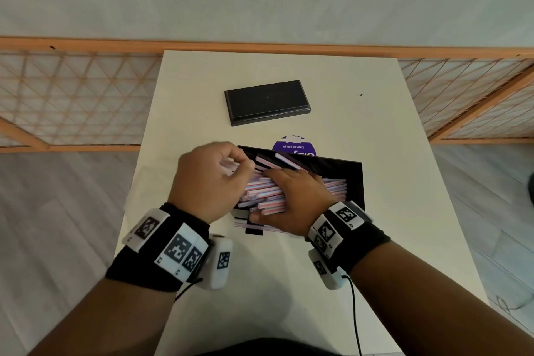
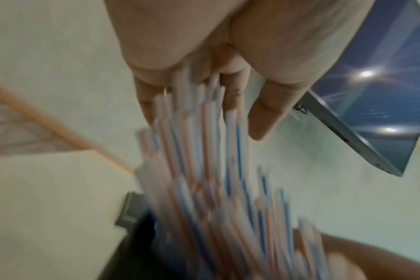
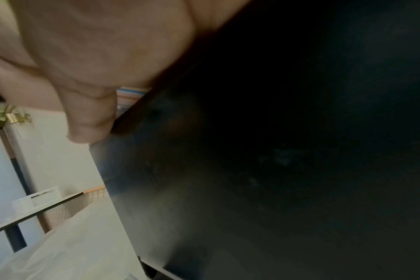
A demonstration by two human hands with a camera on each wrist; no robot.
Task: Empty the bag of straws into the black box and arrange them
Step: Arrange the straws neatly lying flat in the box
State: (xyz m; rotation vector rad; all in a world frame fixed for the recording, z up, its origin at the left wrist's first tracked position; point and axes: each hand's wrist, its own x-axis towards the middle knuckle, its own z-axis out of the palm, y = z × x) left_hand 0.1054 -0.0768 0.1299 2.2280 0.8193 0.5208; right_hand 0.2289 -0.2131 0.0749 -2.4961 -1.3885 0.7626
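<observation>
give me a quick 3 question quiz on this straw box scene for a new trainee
1. True or false: the black box already holds straws.
2. Which hand grips a bunch of straws at the box's left end?
A. left hand
B. right hand
3. What lies flat on the table beyond the box?

Key
1. True.
2. A; the right hand lies on the pile over the box's near edge.
3. The black lid, apart from the box.

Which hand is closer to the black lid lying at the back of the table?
Left. The left hand sits at the box's left end, almost straight below the lid. The right hand lies on the straws, nearer the person.
</observation>
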